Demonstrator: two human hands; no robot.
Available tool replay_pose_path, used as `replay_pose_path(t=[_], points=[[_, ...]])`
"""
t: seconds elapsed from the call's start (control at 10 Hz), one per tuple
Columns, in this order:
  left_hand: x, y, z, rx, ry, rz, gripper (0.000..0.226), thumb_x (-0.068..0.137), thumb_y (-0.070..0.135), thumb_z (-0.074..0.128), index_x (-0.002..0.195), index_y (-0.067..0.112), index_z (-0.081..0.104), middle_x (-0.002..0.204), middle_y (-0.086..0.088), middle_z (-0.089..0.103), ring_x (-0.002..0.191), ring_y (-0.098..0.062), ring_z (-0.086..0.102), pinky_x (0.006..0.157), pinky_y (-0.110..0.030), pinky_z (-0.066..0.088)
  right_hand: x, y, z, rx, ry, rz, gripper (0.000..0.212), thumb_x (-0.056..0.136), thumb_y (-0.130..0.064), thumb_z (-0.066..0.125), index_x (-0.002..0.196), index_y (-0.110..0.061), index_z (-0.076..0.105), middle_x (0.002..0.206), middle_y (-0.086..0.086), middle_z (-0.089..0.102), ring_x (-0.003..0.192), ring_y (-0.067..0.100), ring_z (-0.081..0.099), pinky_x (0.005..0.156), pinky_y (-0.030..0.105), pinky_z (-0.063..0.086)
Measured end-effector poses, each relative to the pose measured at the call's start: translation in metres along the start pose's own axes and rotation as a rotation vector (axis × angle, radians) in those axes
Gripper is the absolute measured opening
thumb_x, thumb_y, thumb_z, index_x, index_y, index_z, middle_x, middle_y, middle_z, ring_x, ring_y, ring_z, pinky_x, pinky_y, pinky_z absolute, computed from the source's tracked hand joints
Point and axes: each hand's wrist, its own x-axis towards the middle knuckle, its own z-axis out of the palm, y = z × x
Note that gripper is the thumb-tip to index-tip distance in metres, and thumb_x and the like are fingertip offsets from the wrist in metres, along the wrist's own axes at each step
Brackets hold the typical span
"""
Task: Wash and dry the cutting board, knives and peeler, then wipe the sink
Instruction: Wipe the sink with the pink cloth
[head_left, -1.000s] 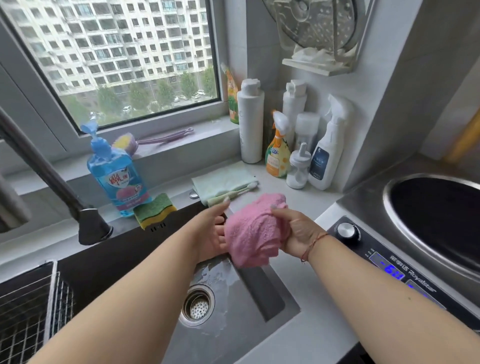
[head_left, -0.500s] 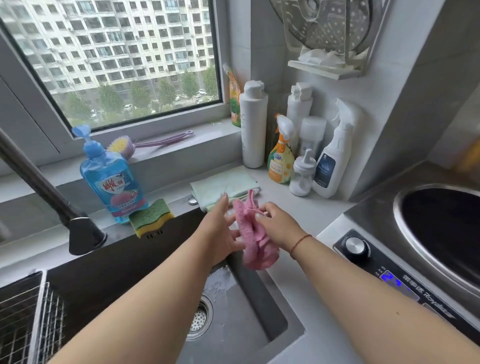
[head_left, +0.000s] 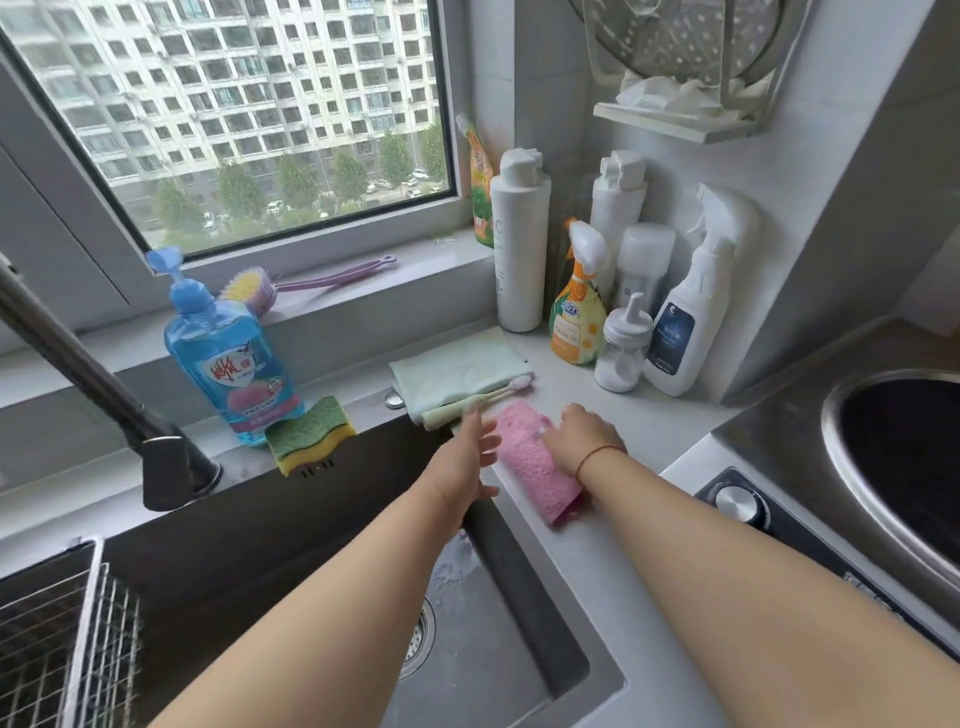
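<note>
The right hand (head_left: 579, 436) is seen in the head view laid on a pink cloth (head_left: 535, 465), its fingers pressed down on the far part of the fabric; whether they are curled round it cannot be told. The cloth is spread flat on the grey counter (head_left: 613, 551), just beside the right rim of the sink (head_left: 519, 649). The left hand (head_left: 467, 457) is held above the sink's rim with fingers straight and spread, and nothing is gripped by it. A folded green cloth (head_left: 457, 371) and a toothbrush (head_left: 483, 397) are placed just beyond the hands. A blue soap bottle (head_left: 228, 358) and a green and yellow sponge (head_left: 309, 434) are set behind the sink, near the faucet (head_left: 171, 462). Spray bottles (head_left: 680, 322) are grouped in the corner.
</note>
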Motion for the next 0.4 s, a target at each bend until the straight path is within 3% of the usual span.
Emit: replay_pose_path(t=[0.1,0.2,0.3,0.4], points=[[-0.001,-0.011,0.005,0.133,-0.032,-0.023,0.065,0.100,0.056,0.014,0.143,0.018,0.043,0.151,-0.003,0.039,0.136,-0.022,0.038,0.105,-0.044,0.040,-0.006,0.007,0.012,-0.133,0.111,-0.204,0.028,0.093,-0.026,0.049,0.120,-0.021,0.055,0.124,0.010,0.049,0.120,0.030,0.043,0.095,0.036,0.040],[0.003,-0.016,0.003,0.190,-0.044,-0.032,0.066,0.098,0.059,0.016,0.147,0.020,0.038,0.157,-0.003,0.029,0.143,-0.023,0.029,0.112,-0.045,0.034,-0.008,0.010,0.023,-0.185,-0.013,-0.346,0.033,0.094,-0.023,0.045,0.124,-0.029,0.059,0.127,0.006,0.047,0.122,0.029,0.041,0.100,0.035,0.039],[0.013,-0.019,-0.003,0.342,-0.017,-0.016,0.066,0.098,0.059,0.024,0.149,0.019,0.035,0.156,-0.004,0.032,0.140,-0.023,0.033,0.114,-0.045,0.032,-0.002,0.009,0.022,-0.208,-0.080,-0.290,0.038,0.094,-0.026,0.044,0.130,-0.033,0.055,0.134,0.003,0.043,0.128,0.027,0.037,0.106,0.036,0.035],[0.016,-0.012,-0.012,0.592,0.097,0.099,0.061,0.100,0.051,0.032,0.148,0.013,0.035,0.148,-0.007,0.043,0.131,-0.023,0.043,0.109,-0.036,0.034,-0.006,-0.010,0.012,-0.348,-0.038,-0.283,0.037,0.092,-0.027,0.044,0.127,-0.029,0.057,0.134,0.005,0.045,0.126,0.027,0.039,0.103,0.037,0.036]])
